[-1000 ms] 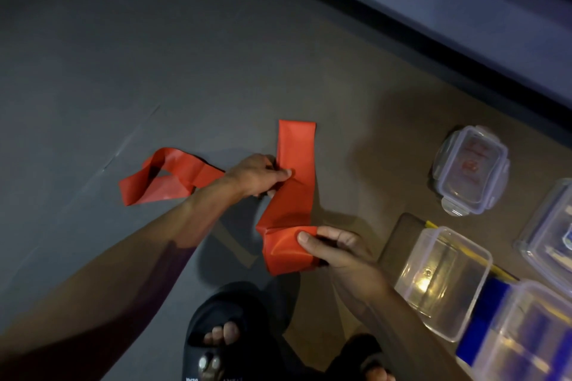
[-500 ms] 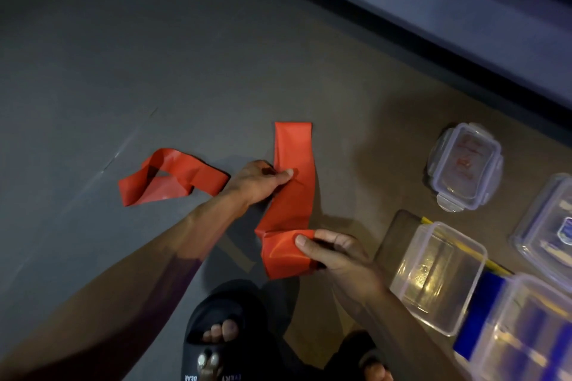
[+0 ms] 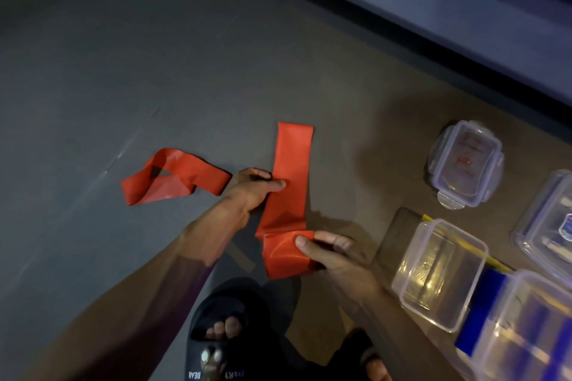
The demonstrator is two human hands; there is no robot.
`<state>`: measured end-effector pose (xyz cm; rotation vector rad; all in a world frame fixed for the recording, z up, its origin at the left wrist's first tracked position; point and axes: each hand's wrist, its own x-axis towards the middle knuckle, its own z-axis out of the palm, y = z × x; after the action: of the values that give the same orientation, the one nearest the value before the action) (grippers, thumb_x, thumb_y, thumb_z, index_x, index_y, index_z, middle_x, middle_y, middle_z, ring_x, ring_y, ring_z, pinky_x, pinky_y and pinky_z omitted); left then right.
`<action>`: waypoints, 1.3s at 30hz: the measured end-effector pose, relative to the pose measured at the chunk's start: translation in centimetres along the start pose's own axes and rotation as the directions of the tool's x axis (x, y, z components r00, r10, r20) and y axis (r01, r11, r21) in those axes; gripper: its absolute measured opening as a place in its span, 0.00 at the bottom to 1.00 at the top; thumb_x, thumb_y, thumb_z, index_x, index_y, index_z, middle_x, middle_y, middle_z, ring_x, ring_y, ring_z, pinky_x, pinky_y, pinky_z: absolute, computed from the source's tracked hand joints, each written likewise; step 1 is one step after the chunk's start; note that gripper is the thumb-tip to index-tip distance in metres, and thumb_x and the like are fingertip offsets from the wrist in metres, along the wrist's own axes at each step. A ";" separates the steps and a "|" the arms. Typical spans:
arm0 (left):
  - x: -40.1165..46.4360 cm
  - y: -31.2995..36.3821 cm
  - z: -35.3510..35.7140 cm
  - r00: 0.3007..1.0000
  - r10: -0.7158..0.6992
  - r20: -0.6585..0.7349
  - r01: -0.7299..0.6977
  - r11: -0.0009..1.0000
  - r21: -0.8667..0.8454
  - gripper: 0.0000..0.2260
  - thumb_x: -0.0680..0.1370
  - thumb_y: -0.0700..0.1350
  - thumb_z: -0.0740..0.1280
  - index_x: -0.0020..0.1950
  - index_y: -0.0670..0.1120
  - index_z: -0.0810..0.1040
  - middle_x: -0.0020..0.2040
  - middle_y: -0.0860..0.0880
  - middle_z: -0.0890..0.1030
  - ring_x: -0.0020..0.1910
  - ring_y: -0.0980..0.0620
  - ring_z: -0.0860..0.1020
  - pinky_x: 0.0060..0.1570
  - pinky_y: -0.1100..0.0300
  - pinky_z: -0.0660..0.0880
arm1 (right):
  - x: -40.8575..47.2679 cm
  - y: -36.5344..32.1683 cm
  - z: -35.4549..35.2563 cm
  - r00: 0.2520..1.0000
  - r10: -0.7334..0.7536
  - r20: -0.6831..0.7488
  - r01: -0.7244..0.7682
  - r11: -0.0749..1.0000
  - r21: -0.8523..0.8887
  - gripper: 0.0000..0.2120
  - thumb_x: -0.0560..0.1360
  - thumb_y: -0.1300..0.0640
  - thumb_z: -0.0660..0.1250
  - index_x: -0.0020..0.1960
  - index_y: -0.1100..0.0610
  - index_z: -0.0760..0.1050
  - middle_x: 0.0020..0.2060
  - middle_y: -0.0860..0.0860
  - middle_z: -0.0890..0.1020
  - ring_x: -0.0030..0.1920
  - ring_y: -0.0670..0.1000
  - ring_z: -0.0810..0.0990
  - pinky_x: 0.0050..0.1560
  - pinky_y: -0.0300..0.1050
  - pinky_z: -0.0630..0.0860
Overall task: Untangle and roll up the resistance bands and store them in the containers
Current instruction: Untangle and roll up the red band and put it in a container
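My left hand (image 3: pixel 252 187) pinches the red resistance band (image 3: pixel 289 182) mid-strip against the grey floor (image 3: pixel 123 71). My right hand (image 3: pixel 332 252) grips the rolled end nearest me. Loose tail loops off to the left. Open clear container (image 3: pixel 438 275) just right of my right hand.

Sandal (image 3: pixel 213 362) strap: upside-down white letters, "BEAR" legible, 2nd word partly legible, approx. "EVERY". Lid (image 3: pixel 464 164) has red print, too blurred to read.
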<state>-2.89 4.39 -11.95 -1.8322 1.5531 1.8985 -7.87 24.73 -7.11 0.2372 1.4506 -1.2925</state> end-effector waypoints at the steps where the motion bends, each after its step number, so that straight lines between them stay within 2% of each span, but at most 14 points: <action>1: 0.1 -0.4 0.1 1.000 -0.004 -0.017 0.004 1.000 0.015 0.15 0.68 0.41 0.82 0.50 0.46 0.81 0.46 0.45 0.84 0.39 0.51 0.80 0.37 0.62 0.74 | 0.0 0.1 -0.1 1.000 -0.003 -0.003 0.003 1.000 0.002 0.27 0.62 0.54 0.84 0.57 0.66 0.83 0.50 0.63 0.87 0.50 0.57 0.85 0.53 0.49 0.80; 5: 0.4 -1.2 0.3 0.999 0.032 -0.039 -0.028 0.993 0.114 0.13 0.68 0.42 0.82 0.47 0.46 0.80 0.48 0.44 0.84 0.41 0.51 0.80 0.43 0.61 0.76 | -0.1 0.3 -0.1 1.000 -0.018 0.017 0.018 1.000 -0.016 0.27 0.63 0.54 0.85 0.57 0.65 0.84 0.50 0.62 0.87 0.50 0.57 0.86 0.53 0.47 0.80; 9: 0.6 -0.9 0.3 0.996 0.069 -0.048 -0.057 0.973 0.222 0.14 0.73 0.54 0.78 0.49 0.46 0.81 0.43 0.49 0.83 0.41 0.51 0.82 0.41 0.60 0.78 | 0.0 0.6 -0.1 0.999 -0.031 0.018 0.031 0.999 -0.012 0.28 0.62 0.51 0.83 0.56 0.65 0.84 0.50 0.63 0.87 0.50 0.56 0.86 0.52 0.47 0.79; 13: 0.8 -0.9 0.3 0.989 0.144 -0.045 -0.125 0.947 0.296 0.07 0.76 0.49 0.75 0.49 0.48 0.80 0.39 0.54 0.80 0.37 0.57 0.77 0.31 0.65 0.70 | -0.1 0.8 -0.2 0.999 -0.035 0.007 0.035 0.999 -0.017 0.29 0.60 0.49 0.82 0.55 0.65 0.84 0.50 0.63 0.87 0.49 0.56 0.85 0.53 0.49 0.80; 16: 0.7 -1.1 0.0 0.973 0.230 -0.019 -0.202 0.886 0.417 0.09 0.74 0.50 0.76 0.43 0.50 0.78 0.39 0.55 0.80 0.38 0.56 0.78 0.35 0.64 0.72 | -0.1 0.9 -0.3 0.999 -0.034 -0.014 0.034 0.999 -0.021 0.36 0.57 0.45 0.84 0.58 0.65 0.83 0.52 0.63 0.86 0.51 0.57 0.86 0.56 0.51 0.80; 19: 1.3 -1.8 -0.5 0.941 0.332 0.060 -0.310 0.779 0.545 0.13 0.71 0.54 0.78 0.39 0.51 0.75 0.38 0.54 0.81 0.39 0.54 0.80 0.42 0.58 0.75 | -0.3 0.6 -0.3 0.999 -0.037 -0.016 0.037 0.999 -0.012 0.37 0.57 0.44 0.84 0.59 0.65 0.82 0.53 0.63 0.86 0.54 0.59 0.85 0.60 0.54 0.79; 21: 1.4 -1.9 -0.8 0.899 0.388 0.203 -0.437 0.758 0.485 0.10 0.72 0.53 0.78 0.40 0.51 0.79 0.39 0.54 0.83 0.39 0.55 0.79 0.46 0.57 0.75 | -0.4 -0.1 -0.2 0.999 -0.052 0.008 0.052 0.999 -0.008 0.33 0.61 0.46 0.83 0.58 0.64 0.83 0.53 0.64 0.86 0.55 0.60 0.85 0.62 0.56 0.78; 23: 1.2 -1.8 -1.3 0.873 0.386 0.298 -0.482 0.779 0.402 0.12 0.75 0.57 0.74 0.42 0.49 0.83 0.42 0.51 0.85 0.42 0.54 0.80 0.49 0.57 0.74 | -0.4 -1.3 0.0 0.998 -0.054 0.026 0.054 0.998 0.026 0.25 0.66 0.52 0.83 0.57 0.65 0.83 0.52 0.64 0.86 0.52 0.59 0.85 0.59 0.53 0.79; 27: 1.1 -1.9 -1.7 0.920 0.290 0.263 -0.355 0.900 0.251 0.24 0.77 0.63 0.67 0.36 0.44 0.81 0.34 0.50 0.80 0.33 0.53 0.75 0.40 0.57 0.71 | 1.8 -5.1 1.2 0.997 -0.064 0.052 0.059 0.993 0.106 0.03 0.69 0.59 0.74 0.43 0.57 0.85 0.45 0.57 0.86 0.39 0.47 0.84 0.42 0.39 0.80; 29: 0.9 -1.8 -1.7 0.940 0.237 0.246 -0.304 0.909 0.284 0.25 0.80 0.63 0.63 0.31 0.45 0.75 0.27 0.52 0.75 0.27 0.53 0.71 0.35 0.58 0.67 | 4.1 -7.2 1.8 0.997 -0.060 0.044 0.057 0.996 0.072 0.09 0.74 0.59 0.73 0.54 0.56 0.82 0.51 0.57 0.84 0.41 0.47 0.84 0.41 0.39 0.81; 31: 0.5 -1.6 -1.7 0.949 0.205 0.238 -0.278 0.901 0.334 0.26 0.84 0.58 0.59 0.29 0.48 0.72 0.23 0.53 0.73 0.22 0.54 0.69 0.29 0.60 0.64 | 6.7 -8.9 2.3 0.999 -0.039 0.027 0.038 0.999 0.022 0.13 0.78 0.58 0.72 0.62 0.56 0.78 0.56 0.58 0.83 0.47 0.50 0.84 0.44 0.42 0.82; 34: 0.2 -1.5 -1.8 0.953 0.203 0.223 -0.264 0.919 0.294 0.28 0.86 0.53 0.55 0.27 0.47 0.71 0.21 0.51 0.72 0.20 0.55 0.68 0.28 0.59 0.64 | 10.4 -10.3 2.9 1.000 0.022 0.006 -0.022 0.999 -0.031 0.16 0.79 0.55 0.72 0.65 0.55 0.79 0.62 0.55 0.84 0.60 0.53 0.83 0.61 0.48 0.79; 36: 0.1 -1.4 -1.9 0.959 0.202 0.200 -0.250 0.934 0.255 0.27 0.86 0.51 0.56 0.28 0.46 0.72 0.22 0.51 0.74 0.21 0.54 0.71 0.31 0.58 0.64 | 12.3 -10.4 3.2 0.998 0.053 -0.026 -0.054 0.997 -0.055 0.15 0.78 0.55 0.72 0.64 0.54 0.79 0.62 0.55 0.84 0.60 0.52 0.83 0.61 0.47 0.79; 39: 0.5 -1.1 -2.7 0.945 0.295 0.142 -0.327 0.820 0.469 0.19 0.86 0.50 0.57 0.36 0.47 0.75 0.34 0.48 0.81 0.39 0.48 0.81 0.40 0.57 0.67 | 14.0 -10.3 3.7 0.994 0.051 -0.095 -0.061 0.992 -0.107 0.11 0.77 0.54 0.74 0.58 0.53 0.80 0.60 0.55 0.85 0.54 0.51 0.83 0.44 0.42 0.78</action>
<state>-0.44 2.79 -12.31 -1.3512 2.1694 1.4421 -18.24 11.08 -11.64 0.2659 1.5777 -1.1658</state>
